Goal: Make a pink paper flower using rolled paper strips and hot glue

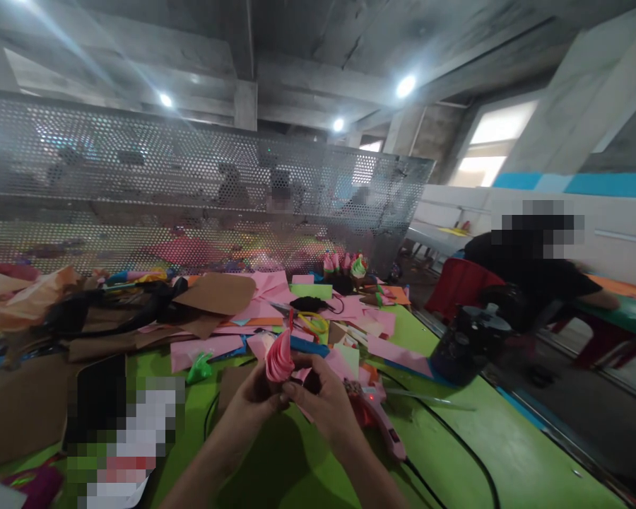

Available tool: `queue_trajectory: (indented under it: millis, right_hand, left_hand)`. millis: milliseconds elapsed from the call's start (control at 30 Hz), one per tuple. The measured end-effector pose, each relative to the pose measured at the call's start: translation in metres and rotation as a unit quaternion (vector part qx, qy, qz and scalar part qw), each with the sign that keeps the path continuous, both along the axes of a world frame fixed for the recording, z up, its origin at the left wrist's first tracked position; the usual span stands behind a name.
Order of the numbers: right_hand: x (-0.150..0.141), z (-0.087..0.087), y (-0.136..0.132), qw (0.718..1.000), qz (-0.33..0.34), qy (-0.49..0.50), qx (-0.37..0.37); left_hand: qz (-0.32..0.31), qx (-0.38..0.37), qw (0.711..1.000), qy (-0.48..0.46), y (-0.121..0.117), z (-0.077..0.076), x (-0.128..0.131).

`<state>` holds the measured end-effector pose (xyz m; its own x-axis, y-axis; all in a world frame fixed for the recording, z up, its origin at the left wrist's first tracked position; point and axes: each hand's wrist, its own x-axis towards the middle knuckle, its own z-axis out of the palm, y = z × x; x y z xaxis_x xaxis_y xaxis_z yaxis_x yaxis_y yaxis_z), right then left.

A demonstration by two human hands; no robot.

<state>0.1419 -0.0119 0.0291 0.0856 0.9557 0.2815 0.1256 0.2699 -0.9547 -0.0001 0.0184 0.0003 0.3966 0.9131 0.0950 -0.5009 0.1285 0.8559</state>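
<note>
Between both hands, above the green table (302,466), is a pink folded-paper swirl (280,359) with a pointed top. My left hand (257,396) grips its lower left side, fingers curled round it. My right hand (318,385) pinches the lower right side with thumb and fingers. The swirl's base is mostly hidden by the fingers. Just right of my right hand lies a pink glue gun (382,420) with a red light lit and a black cord. Pink paper pieces (265,297) are scattered behind the hands.
A perforated metal screen (201,191) stands at the back, with small finished swirls (357,267) before it. Brown card (217,293), a black phone (96,396) and a green crumpled piece (198,369) lie left. A dark container (469,343) and a seated person (535,276) are right.
</note>
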Motion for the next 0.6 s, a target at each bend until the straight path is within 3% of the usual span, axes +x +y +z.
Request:
queue_trajectory:
  millis: [167,300,467,600]
  right_hand:
    - [0.005,0.008,-0.004,0.986,-0.101,-0.106,0.081]
    - [0.004,0.011,-0.006,0.973,-0.07,-0.144,0.167]
    - [0.0,0.009,-0.008,0.967,-0.044,-0.171,0.181]
    - [-0.002,0.009,-0.011,0.958,-0.051,-0.209,0.19]
  left_hand:
    - [0.035,0.012,0.999,0.023,0.013,-0.018,0.001]
    - [0.065,0.048,0.996,0.041,0.019,-0.028,0.006]
    - [0.093,0.093,0.99,0.04,0.021,-0.032,0.01]
    - [0.057,0.131,0.985,0.101,0.019,-0.029,0.004]
